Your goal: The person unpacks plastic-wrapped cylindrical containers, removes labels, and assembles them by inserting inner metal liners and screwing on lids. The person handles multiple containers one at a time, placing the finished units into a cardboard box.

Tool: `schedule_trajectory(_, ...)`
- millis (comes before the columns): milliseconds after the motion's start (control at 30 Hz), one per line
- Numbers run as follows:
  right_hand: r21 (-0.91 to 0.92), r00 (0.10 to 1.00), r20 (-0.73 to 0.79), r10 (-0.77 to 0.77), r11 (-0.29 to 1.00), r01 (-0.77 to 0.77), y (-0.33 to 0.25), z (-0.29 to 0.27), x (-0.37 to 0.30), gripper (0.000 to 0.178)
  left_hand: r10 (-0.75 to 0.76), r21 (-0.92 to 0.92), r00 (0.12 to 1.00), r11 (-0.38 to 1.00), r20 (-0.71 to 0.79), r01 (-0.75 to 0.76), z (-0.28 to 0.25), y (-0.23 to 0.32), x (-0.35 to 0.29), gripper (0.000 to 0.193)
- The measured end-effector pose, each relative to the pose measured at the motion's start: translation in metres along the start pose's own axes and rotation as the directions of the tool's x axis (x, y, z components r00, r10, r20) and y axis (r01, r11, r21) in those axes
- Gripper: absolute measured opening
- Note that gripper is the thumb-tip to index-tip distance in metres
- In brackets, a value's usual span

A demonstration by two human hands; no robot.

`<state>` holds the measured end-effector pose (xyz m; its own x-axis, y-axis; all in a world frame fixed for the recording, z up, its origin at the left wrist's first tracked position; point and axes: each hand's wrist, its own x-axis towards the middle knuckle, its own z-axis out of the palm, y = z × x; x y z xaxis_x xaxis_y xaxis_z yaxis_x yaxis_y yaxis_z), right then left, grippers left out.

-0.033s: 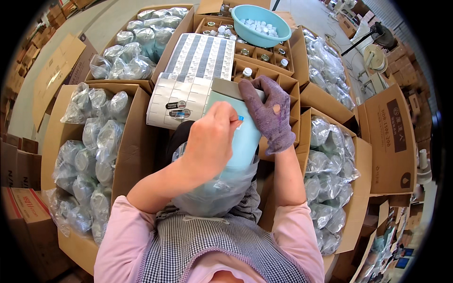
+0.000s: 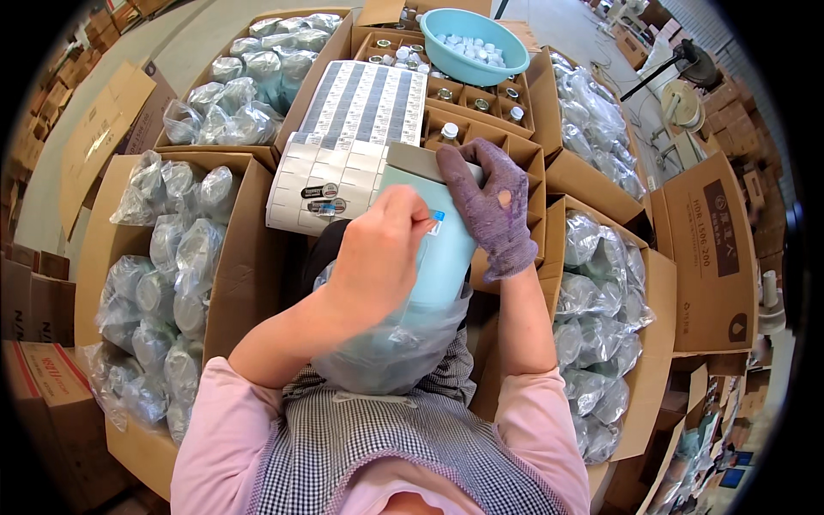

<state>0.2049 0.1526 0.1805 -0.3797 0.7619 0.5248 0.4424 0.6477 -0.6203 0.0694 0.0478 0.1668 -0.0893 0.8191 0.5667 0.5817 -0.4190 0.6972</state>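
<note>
A light-blue flask (image 2: 452,262) with a grey top (image 2: 414,160) leans between my arms, its lower part inside a clear plastic bag (image 2: 386,352). My right hand (image 2: 491,202), in a worn purple glove, is closed around the flask just below the top. My bare left hand (image 2: 382,249) is curled in front of the flask, thumb and finger pinched together. Those fingertips are beside a small blue-and-white sticker (image 2: 437,222) on the flask's side; whether anything is between them is hidden. Two dark small labels (image 2: 324,199) lie on a white sticker sheet (image 2: 287,184) left of the flask.
Open cartons of plastic-wrapped flasks (image 2: 163,283) flank me on the left and right (image 2: 601,335). Ahead, a divided carton (image 2: 515,129) holds bottles under a turquoise basin (image 2: 429,51) of white caps. Printed label sheets (image 2: 365,103) lie beside it. A black fan (image 2: 691,60) stands far right.
My left hand has drawn slightly left, so more of the sticker on the flask shows. The flask and my right hand have shifted a touch.
</note>
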Motion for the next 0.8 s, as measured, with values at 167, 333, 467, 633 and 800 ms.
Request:
schedule_trajectory(167, -0.072, 0.979, -0.012, -0.204, 0.977, 0.202, 0.005, -0.001, -0.001, 0.015, 0.179, 0.071, 0.981, 0.982, -0.079, -0.173, 0.004, -0.003, -0.017, 0.02)
schedule_trajectory(333, 0.06, 1.0, -0.014, 0.007, 0.998, -0.007, -0.008, -0.001, 0.0, 0.02, 0.192, 0.064, 0.978, 0.98, -0.083, -0.187, 0.002, -0.004, -0.02, 0.019)
schedule_trajectory(467, 0.059, 0.997, -0.043, -0.063, 0.996, 0.065, -0.002, 0.002, 0.002, 0.026, 0.428, 0.081, 0.904, 0.901, -0.005, -0.426, -0.013, -0.007, -0.019, 0.017)
schedule_trajectory(633, 0.088, 0.995, -0.074, 0.067, 0.994, -0.06, 0.011, 0.0, -0.003, 0.031, 0.272, -0.195, 0.949, 0.934, -0.158, -0.3, -0.047, -0.046, -0.018, 0.013)
schedule_trajectory(800, 0.177, 0.987, -0.048, 0.154, 0.974, -0.143, 0.017, 0.0, -0.005, 0.027, -0.553, -0.185, 0.833, 0.819, -0.004, 0.543, -0.061, -0.222, -0.03, 0.02)
